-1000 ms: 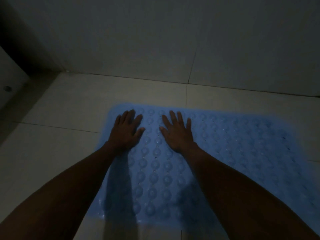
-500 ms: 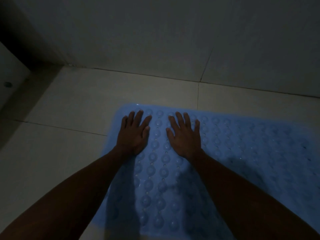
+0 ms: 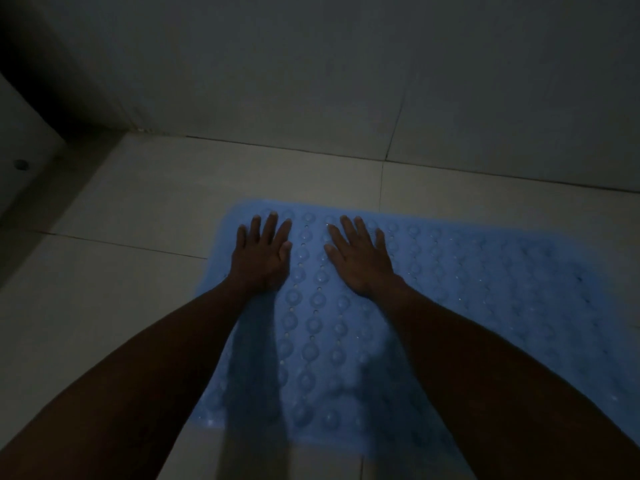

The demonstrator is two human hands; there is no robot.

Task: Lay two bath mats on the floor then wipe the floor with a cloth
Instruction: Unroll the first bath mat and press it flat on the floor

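One blue mat (image 3: 450,289) lies flat on the tiled floor (image 3: 121,289) near the wall (image 3: 346,81). Two bare hands, left (image 3: 261,258) and right (image 3: 360,259), press palms-down on its far-left end, fingers spread, side by side, holding nothing.

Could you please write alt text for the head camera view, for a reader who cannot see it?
Two bare hands, the left hand and right hand, press flat, fingers spread, side by side on a blue bubble-textured bath mat on a pale tiled floor. The room is dim, with a tiled wall just beyond.
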